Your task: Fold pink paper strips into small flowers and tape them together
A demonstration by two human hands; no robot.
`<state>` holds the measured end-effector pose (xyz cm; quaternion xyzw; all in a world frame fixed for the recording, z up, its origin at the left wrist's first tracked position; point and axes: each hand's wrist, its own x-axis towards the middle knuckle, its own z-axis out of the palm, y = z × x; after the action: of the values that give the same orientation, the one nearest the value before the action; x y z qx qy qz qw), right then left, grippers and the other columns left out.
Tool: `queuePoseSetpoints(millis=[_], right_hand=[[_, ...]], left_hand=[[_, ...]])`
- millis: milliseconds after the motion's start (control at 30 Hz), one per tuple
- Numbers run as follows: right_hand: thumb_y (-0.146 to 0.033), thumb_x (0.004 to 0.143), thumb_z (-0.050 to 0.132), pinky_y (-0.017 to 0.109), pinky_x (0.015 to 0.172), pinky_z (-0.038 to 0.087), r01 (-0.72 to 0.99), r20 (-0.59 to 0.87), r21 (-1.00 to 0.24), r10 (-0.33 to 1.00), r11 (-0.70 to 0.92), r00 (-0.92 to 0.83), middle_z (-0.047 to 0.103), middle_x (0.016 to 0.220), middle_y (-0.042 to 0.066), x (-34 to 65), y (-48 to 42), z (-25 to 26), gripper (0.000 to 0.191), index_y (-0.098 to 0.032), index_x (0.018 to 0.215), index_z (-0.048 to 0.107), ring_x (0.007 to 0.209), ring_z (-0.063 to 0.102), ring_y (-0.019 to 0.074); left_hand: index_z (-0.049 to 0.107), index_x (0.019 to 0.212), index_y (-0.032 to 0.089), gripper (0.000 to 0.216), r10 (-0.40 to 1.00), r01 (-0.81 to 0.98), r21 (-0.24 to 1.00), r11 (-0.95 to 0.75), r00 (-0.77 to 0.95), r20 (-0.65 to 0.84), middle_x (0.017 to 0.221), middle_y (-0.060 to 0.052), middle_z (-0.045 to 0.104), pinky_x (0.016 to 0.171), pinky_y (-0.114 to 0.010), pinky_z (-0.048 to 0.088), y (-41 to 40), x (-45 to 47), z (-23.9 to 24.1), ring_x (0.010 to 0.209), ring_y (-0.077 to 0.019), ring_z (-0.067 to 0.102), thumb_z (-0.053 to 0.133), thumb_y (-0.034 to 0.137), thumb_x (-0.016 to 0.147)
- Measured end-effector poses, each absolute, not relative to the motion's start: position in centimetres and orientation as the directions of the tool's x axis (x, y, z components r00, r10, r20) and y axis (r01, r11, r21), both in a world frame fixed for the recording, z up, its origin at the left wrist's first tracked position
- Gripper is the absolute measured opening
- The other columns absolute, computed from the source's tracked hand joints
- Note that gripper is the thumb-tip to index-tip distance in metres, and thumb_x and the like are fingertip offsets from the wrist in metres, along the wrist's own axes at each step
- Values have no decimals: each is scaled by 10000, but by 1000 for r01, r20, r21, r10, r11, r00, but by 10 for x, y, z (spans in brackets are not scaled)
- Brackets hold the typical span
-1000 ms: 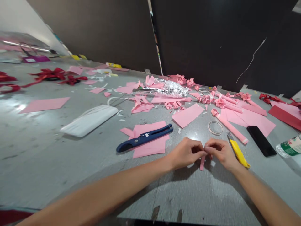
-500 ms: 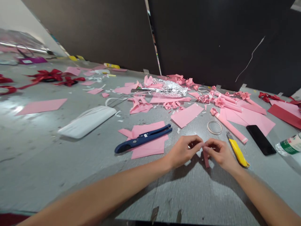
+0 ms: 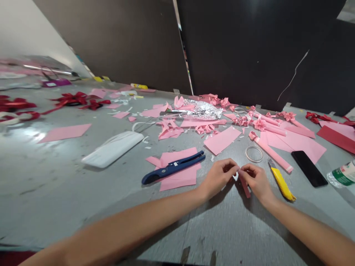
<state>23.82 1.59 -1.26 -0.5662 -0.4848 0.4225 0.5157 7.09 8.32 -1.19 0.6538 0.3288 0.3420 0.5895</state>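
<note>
My left hand (image 3: 221, 177) and my right hand (image 3: 256, 183) meet fingertip to fingertip above the table. Both are closed in a pinch at the top end of a narrow pink paper strip (image 3: 245, 186), which hangs down below my right fingers. The pinched end itself is hidden by the fingertips. Just beyond them lies a ring-shaped roll of tape (image 3: 254, 154). A yellow utility knife (image 3: 283, 183) rests to the right of my right hand. Left of my left hand, dark blue pliers-like cutters (image 3: 173, 168) lie across pink paper sheets (image 3: 180, 183).
A white mouse-shaped pouch (image 3: 113, 149) lies on the left. Rolled pink paper tubes (image 3: 273, 153), folded paper flowers (image 3: 260, 123) and crumpled foil (image 3: 205, 110) spread along the back. A black phone (image 3: 309, 168) and a plastic bottle (image 3: 342, 174) lie on the right. Red ribbon bows (image 3: 73, 99) sit far left.
The view has shifted slightly, so the table items appear a little lower and further right. The strip's lower end has swung a little to the right; both hands keep their pinch.
</note>
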Motion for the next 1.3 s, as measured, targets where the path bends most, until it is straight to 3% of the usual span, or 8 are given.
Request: queuePoseSetpoints(millis=[167,267,400,533,800,967,1300], right_hand=[[-660,868,830,298,448,364,70,44,-997,959,26,279,597,502,-19,235,22,-12,467,-229,738,706,401,472,136],[-680,867,851,311,482,438,13,25,-1000,954,22,299,610,488,-14,238,19,-10,490,-215,765,733,394,491,135],[-709,751,940,317,515,519,-68,-35,-998,952,-15,306,707,615,42,241,17,-13,535,-205,788,763,540,669,202],[-699,742,953,330,528,542,-80,-59,-996,958,-38,282,730,650,60,242,18,-17,524,-206,815,791,580,701,225],[-516,768,961,402,712,638,-92,-40,-996,975,-20,219,805,817,78,242,16,-12,312,-230,847,864,742,730,240],[-500,809,921,406,715,633,-8,-9,-1000,974,-8,227,800,811,80,241,15,-12,279,-230,848,866,749,723,246],[-463,936,805,389,694,587,140,89,-988,968,57,235,789,857,82,239,9,-19,235,-240,908,875,775,710,249]], left_hand=[[697,913,197,237,911,-29,996,-80,403,85,795,-22,688,621,-269,471,88,81,-10,682,-149,592,700,430,957],[680,927,207,198,914,-9,970,-242,335,231,857,-34,723,720,-291,524,87,79,-7,765,-164,637,692,398,975],[712,901,203,174,749,81,820,-567,465,472,839,-41,745,757,-313,533,87,67,-7,761,-170,662,657,314,1024],[769,958,213,190,587,119,645,-755,562,583,908,-80,798,816,-347,577,94,62,-12,858,-211,732,621,264,1065],[823,1051,204,182,586,133,627,-767,542,602,988,-94,848,872,-360,626,99,64,-21,921,-226,791,653,255,1086],[847,1055,222,201,626,184,648,-739,544,559,987,-91,858,925,-396,632,96,64,-19,924,-235,798,659,289,1083],[846,1013,195,211,630,138,690,-711,561,537,952,-93,851,869,-357,607,97,63,-17,874,-225,788,667,283,1083]])
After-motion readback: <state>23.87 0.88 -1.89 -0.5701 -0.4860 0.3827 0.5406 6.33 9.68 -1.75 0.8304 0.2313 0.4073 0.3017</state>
